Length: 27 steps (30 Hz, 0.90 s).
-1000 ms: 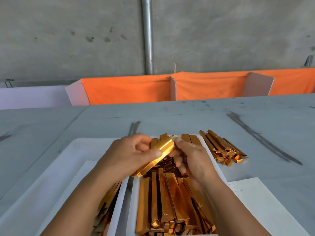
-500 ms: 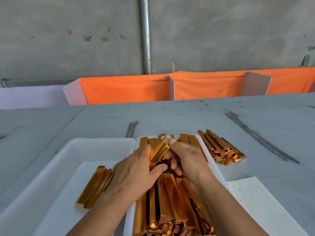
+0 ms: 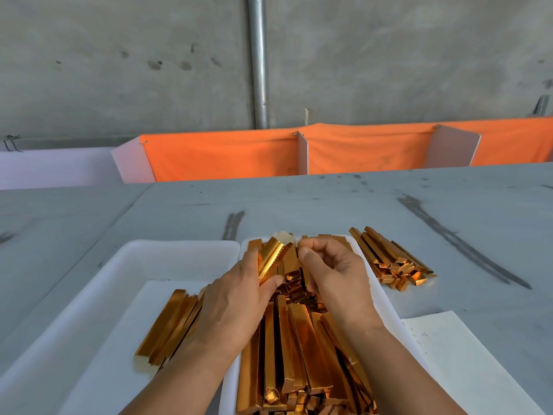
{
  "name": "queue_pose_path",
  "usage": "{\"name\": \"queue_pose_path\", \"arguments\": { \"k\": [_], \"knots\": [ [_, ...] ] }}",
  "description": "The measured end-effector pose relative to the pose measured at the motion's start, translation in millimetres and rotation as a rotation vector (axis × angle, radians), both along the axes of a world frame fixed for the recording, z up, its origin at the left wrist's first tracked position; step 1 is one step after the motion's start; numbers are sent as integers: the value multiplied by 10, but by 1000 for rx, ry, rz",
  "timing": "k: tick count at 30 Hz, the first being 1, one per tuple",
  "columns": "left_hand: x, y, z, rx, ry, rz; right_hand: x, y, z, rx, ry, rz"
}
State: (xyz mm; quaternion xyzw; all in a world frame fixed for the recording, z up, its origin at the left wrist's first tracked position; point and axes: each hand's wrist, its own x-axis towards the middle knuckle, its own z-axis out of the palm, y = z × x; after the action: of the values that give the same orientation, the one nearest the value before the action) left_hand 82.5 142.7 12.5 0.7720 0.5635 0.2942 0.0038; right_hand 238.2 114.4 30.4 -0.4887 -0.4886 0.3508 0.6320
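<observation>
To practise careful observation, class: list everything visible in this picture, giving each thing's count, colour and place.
gold strip: one, shiny gold, held over the right tray
right tray: one, white, before the person, holding the gold heap
left tray: one, white, beside it, holding a small gold bundle
gold pile: many pieces, gold, on the table right of the trays
paper sheet: one, white, on the table, near right
table: one, grey, scuffed
cloth: one, orange, behind the table
pipe: one, grey, up the wall
left hand: one, grips the gold strip
right hand: one, fingers curled by the strip's far end
</observation>
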Motion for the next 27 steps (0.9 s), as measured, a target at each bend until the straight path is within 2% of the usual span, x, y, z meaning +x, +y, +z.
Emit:
{"name": "queue_pose_path", "arguments": {
  "k": [8, 14, 17, 21, 27],
  "knots": [
    [16, -32, 2, 8, 36, -59, -3, 5, -19, -31, -90, -2],
    [25, -75, 14, 120, 107, -38, 18, -10, 29, -119, -17, 147],
    [27, -112, 60, 138, 161, -19, 12, -17, 31, -110, -52, 182],
    [29, -126, 54, 148, 182, -46, -1, -25, 18, -80, -126, 142],
    [50, -127, 47, 134, 162, -74, 24, 26, 5, -94, -89, -15]
  ]
}}
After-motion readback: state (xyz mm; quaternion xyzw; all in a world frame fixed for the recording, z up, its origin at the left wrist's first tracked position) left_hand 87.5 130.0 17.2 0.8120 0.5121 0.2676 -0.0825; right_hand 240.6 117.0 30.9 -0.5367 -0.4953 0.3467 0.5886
